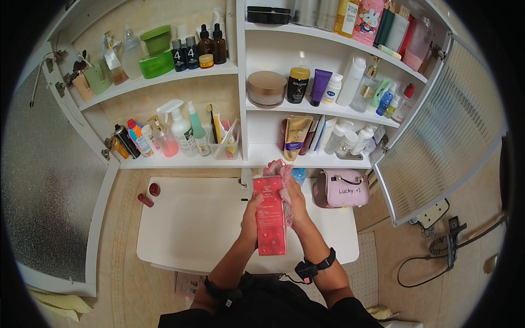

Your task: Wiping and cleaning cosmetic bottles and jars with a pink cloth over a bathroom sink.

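Observation:
Upright in front of me is a red printed box (270,221), held over the white counter. My left hand (250,217) grips its left side, thumb on the front face. A pink and grey cloth (286,180) lies along the box's upper right edge, and my right hand (298,201) presses it there. The fingers of both hands are partly hidden behind the box. Just above the cloth, a gold Pantene tube (297,137) stands on the lowest cabinet shelf.
Open cabinet doors flank me, frosted glass (57,176) at left and ribbed glass (443,127) at right. A pink case (341,188) and two dark red items (145,200) sit on the white counter (192,229). Bottles crowd the shelves (184,160).

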Action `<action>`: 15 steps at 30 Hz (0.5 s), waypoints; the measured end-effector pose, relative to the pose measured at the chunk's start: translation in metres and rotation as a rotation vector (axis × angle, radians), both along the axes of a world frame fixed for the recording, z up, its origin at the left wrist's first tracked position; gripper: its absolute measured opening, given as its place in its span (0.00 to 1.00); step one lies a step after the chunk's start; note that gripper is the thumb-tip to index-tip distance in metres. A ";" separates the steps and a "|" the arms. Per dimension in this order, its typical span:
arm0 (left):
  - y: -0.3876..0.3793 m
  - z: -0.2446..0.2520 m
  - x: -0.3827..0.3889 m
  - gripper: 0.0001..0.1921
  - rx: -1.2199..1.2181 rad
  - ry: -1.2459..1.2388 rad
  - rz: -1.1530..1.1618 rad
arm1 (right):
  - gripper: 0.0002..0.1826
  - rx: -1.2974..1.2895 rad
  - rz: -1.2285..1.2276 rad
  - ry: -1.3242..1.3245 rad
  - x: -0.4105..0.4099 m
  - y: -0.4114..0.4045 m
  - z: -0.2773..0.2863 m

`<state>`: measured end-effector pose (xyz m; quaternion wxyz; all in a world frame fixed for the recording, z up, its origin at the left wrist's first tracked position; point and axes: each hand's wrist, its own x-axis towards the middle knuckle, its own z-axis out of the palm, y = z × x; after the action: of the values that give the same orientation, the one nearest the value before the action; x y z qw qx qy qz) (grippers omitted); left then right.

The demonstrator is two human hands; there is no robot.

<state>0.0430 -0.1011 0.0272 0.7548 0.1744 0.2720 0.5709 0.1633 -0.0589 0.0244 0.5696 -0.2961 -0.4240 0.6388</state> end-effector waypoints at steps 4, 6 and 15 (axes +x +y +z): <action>0.011 0.015 -0.005 0.24 0.001 -0.109 0.143 | 0.31 0.056 0.082 -0.007 -0.009 -0.017 -0.005; 0.017 0.016 -0.013 0.25 0.024 -0.137 0.189 | 0.31 -0.018 0.148 0.035 -0.013 -0.030 -0.001; 0.035 -0.001 -0.029 0.21 0.045 -0.096 0.381 | 0.27 -0.407 0.149 0.238 -0.021 -0.058 0.003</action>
<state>0.0141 -0.0664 0.0264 0.6413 0.1091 0.2507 0.7169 0.1421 -0.1165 0.0275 0.4956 -0.2954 -0.2375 0.7815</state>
